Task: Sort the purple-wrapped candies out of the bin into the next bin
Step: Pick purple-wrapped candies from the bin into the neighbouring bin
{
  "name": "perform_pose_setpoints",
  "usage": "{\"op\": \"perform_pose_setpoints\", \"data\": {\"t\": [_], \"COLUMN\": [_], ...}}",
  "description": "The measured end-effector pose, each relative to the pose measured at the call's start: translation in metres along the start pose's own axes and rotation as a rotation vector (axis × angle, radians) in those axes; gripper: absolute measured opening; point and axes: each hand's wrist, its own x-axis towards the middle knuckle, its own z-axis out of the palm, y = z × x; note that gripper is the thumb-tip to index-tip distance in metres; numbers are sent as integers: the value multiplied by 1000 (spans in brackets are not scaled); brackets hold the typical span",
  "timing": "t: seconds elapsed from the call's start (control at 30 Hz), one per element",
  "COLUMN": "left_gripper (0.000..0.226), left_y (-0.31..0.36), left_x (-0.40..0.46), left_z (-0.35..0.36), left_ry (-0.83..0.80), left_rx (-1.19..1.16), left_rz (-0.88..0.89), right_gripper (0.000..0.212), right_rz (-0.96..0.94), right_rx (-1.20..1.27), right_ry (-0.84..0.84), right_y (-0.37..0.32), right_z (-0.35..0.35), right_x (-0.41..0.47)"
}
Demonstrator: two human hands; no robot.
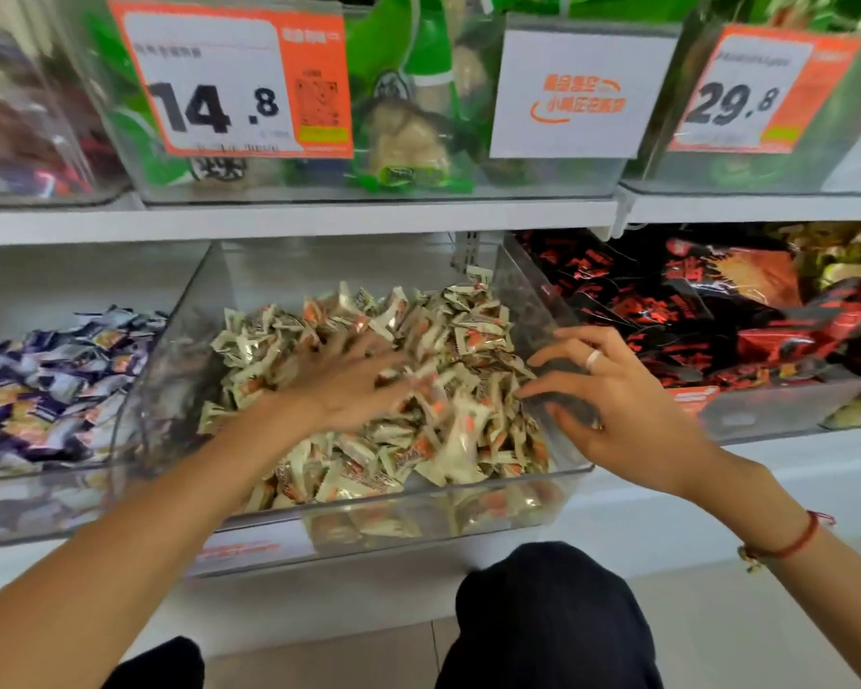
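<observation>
A clear plastic bin (pixel 408 494) in the middle of the lower shelf holds a heap of cream-and-orange wrapped candies (pixel 468 320). My left hand (pixel 354 385) lies flat on the heap with its fingers spread, blurred by motion. At the bin's right wall, my right hand (pixel 612 390) has its fingers spread and slightly bent, touching the wall's upper edge; it wears a ring. The bin to the left (pixel 36 504) is full of purple-wrapped candies (pixel 56 380). No purple wrapper shows in the middle bin.
To the right stands a bin of red-and-black packets (pixel 746 315). An upper shelf (pixel 369 218) carries clear bins with price tags 14.8 (pixel 229 77) and 29.8 (pixel 756 92). My knees in dark trousers (pixel 548 619) are below the shelf front.
</observation>
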Motion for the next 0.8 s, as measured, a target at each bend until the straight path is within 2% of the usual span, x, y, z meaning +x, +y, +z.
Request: {"op": "perform_pose_setpoints", "data": {"t": [0.2,0.33,0.47,0.57,0.67,0.73,0.8], "left_gripper": [52,41,41,38,39,51,48], "left_y": [5,10,2,-18,-44,-55,-58], "left_x": [-34,-53,-74,-88,-93,-95,-96], "left_z": [4,-4,-9,-11,-11,-13,-20], "left_ry": [-168,-346,-405,-354,-195,-47,88], "left_rx": [-22,-181,-325,-509,-588,-622,-617], "left_rz": [153,299,419,357,175,28,-72], "right_gripper": [23,21,21,19,25,36,51], "right_rz": [-35,-22,-34,21,99,177,333], "right_rx": [-45,-143,-142,-103,55,88,81], "right_ry": [16,-2,-21,-100,-228,-319,-456], "right_y": [-2,-15,-32,-42,-47,-46,-38], "right_z": [-1,-3,-3,-6,-3,5,18], "right_x": [2,16,36,60,89,112,133]}}
